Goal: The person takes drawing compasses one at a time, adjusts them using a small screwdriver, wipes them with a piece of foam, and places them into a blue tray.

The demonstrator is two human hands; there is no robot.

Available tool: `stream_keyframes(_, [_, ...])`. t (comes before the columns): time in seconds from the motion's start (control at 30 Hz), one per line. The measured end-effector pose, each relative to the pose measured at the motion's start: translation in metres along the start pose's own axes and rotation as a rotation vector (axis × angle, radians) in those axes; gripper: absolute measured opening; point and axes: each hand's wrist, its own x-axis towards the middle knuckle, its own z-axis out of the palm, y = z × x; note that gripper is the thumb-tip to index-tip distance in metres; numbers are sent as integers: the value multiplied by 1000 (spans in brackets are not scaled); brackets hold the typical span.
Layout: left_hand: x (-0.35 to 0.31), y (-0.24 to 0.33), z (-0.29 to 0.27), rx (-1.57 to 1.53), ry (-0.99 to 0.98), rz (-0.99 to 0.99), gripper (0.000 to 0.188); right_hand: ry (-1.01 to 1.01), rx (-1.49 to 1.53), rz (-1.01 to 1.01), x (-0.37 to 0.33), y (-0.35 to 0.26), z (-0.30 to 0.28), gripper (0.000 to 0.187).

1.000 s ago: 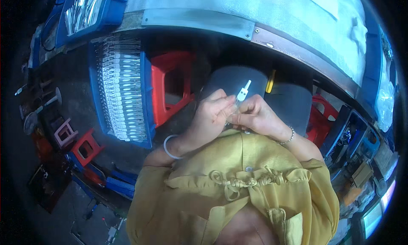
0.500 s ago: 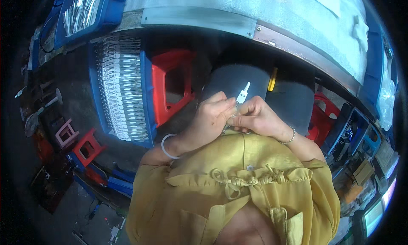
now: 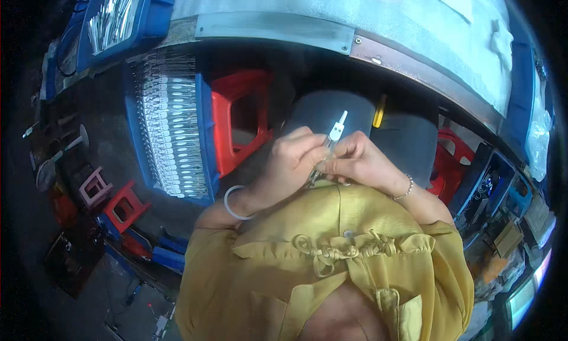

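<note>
Grey metal workbench top (image 3: pixel 355 9) spans the upper view; below it a blue plastic crate of silvery pieces (image 3: pixel 168 140) stands beside a red plastic stool (image 3: pixel 236 119). Left hand (image 3: pixel 293 160) and right hand (image 3: pixel 361 160), touching, both pinch a slim white-tipped metal tool (image 3: pixel 332 138) above the lap.

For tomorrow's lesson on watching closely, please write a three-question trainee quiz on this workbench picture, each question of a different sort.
1. True or false: both the left hand and the right hand grip the small white-tipped tool.
2. The blue tray of white parts lies on which side of the red stool? A left, B right.
3. Fill in: the left wrist wears a pale ____.

Key: 1 true; 2 A; 3 bangle.
</note>
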Motion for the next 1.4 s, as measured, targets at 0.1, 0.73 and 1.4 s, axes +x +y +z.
stream_keyframes(0.1, [7,-9,14,-196,156,-80,17,111,242,19,8,-3,5,21])
stream_keyframes(0.73, [9,-6,-2,181,78,129,19,74,90,-4,11,-1,2,25])
stream_keyframes(1.4, [-2,-5,-2,115,39,106,17,1,24,48,8,-2,3,26])
